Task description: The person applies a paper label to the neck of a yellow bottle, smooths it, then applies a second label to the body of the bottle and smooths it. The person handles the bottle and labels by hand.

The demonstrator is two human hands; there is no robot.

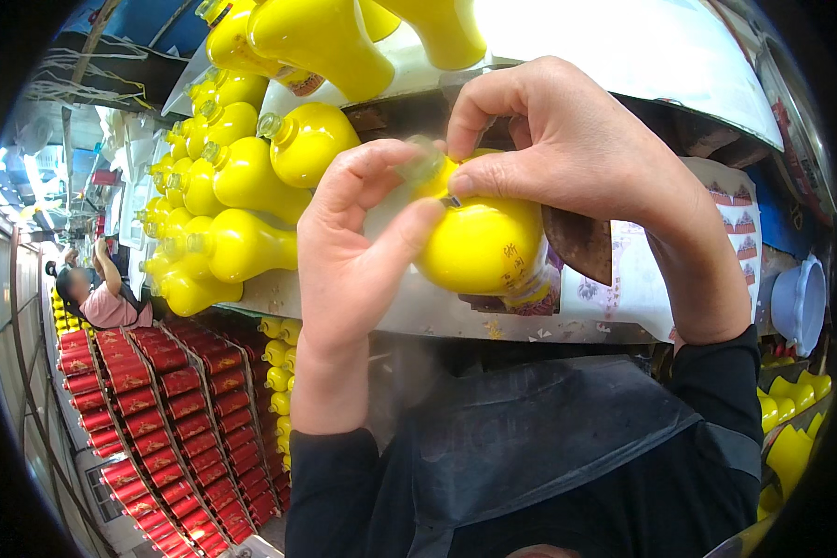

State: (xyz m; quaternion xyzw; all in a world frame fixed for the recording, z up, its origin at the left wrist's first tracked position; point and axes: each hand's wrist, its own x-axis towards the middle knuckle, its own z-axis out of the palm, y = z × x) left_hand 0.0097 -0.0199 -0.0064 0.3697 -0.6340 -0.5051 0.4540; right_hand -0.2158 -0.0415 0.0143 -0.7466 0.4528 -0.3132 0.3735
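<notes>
Yellow bottle [479,244] between both hands (clear cap)

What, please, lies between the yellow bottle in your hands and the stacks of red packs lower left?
In the head view, the left hand lies between the held yellow bottle and the red packs.

yellow bottle's [479,244] neck hidden behind fingers [493,177], distant co-worker [102,298] blurred

Bright, even daylight from the upper left; soft glare on the yellow bottles [242,177]. Heavy fisheye bending and black vignette at the rim. Slightly soft close up, blurred far left.
</notes>
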